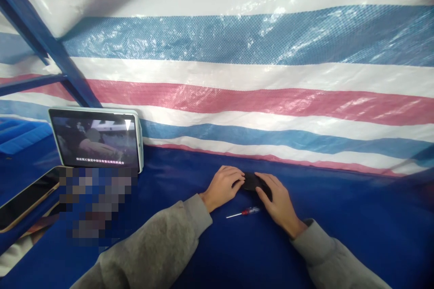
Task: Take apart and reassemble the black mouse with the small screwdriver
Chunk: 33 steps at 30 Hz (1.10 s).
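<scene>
A small, flat black object (250, 181) lies low over the blue surface, its exact kind too dark to make out. My left hand (224, 186) is closed on its left end, with curled fingers and the thumb at its edge. From the other side, my right hand (276, 198) grips the right end between thumb and fingers. Parts of the object are hidden under both hands. Just below it, a small screwdriver (243, 212) with a red and clear handle rests on the surface, its shaft pointing left; neither hand touches it.
A tablet (98, 140) playing a video stands at the left. In front of it is a phone (29, 198) in a tan-edged case, beside a blurred-out patch. Blue trays (25, 135) sit at far left. A striped tarp (237, 95) hangs behind the blue tabletop (356, 226); a blue metal frame (61, 49) rises left.
</scene>
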Available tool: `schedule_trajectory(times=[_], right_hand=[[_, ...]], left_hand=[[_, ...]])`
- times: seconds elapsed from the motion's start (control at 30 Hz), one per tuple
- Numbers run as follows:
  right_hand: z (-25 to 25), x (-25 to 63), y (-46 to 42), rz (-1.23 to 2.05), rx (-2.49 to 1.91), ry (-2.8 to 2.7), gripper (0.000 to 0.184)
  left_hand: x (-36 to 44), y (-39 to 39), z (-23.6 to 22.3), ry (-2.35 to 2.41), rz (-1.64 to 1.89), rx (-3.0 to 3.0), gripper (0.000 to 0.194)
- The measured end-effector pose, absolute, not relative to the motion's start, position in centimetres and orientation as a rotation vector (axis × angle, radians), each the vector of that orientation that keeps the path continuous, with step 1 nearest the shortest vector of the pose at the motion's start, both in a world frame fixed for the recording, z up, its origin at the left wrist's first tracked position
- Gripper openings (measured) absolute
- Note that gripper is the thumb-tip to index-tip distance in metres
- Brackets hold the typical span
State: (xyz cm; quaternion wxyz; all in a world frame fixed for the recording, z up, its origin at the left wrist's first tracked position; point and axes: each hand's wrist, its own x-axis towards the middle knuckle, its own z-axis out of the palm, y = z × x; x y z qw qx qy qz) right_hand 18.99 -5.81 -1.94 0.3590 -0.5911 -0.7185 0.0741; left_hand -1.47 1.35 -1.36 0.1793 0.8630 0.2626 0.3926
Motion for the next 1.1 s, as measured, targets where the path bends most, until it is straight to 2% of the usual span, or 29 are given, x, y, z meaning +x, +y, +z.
schedule_trajectory(times=[0.33, 1.1], right_hand=[[-1.95, 18.93, -5.84, 0.187, -1.521, -1.856, 0.037], [-2.07, 18.94, -5.85, 0.197, -1.53, -1.847, 0.036]], left_hand=[[-1.59, 1.28, -0.93, 0.786, 0.998, 2.422, 0.01], [-1.56, 1.28, -1.02, 0.767, 1.031, 2.441, 0.009]])
